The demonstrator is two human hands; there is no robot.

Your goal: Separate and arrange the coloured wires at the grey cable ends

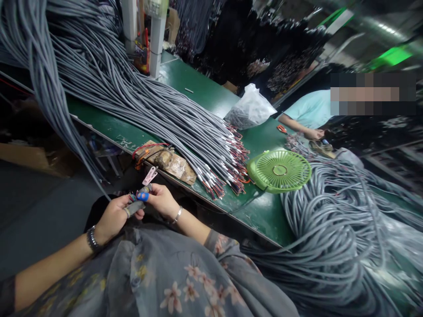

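Both hands meet just above my lap, in front of the table edge. My left hand point(114, 216) is closed near the end of a grey cable point(105, 192), where thin coloured wires point(133, 197) stick out. Against these wires my right hand point(162, 201) pinches, its thumb and fingers pressed together. Blue tape point(142, 196) wraps one of its digits, and greyish wraps cover some other fingertips. Just beyond the right hand is a pink clip point(150, 175). The exact grip on each wire is too small to make out.
On the green table point(188, 75) lies a large bundle of grey cables point(172, 114) with bared coloured ends. Nearby are a taped wooden board point(178, 168), a green fan point(280, 171), a plastic bag point(251, 108) and coiled cables point(324, 211). A co-worker's hand point(313, 134) works across the table.
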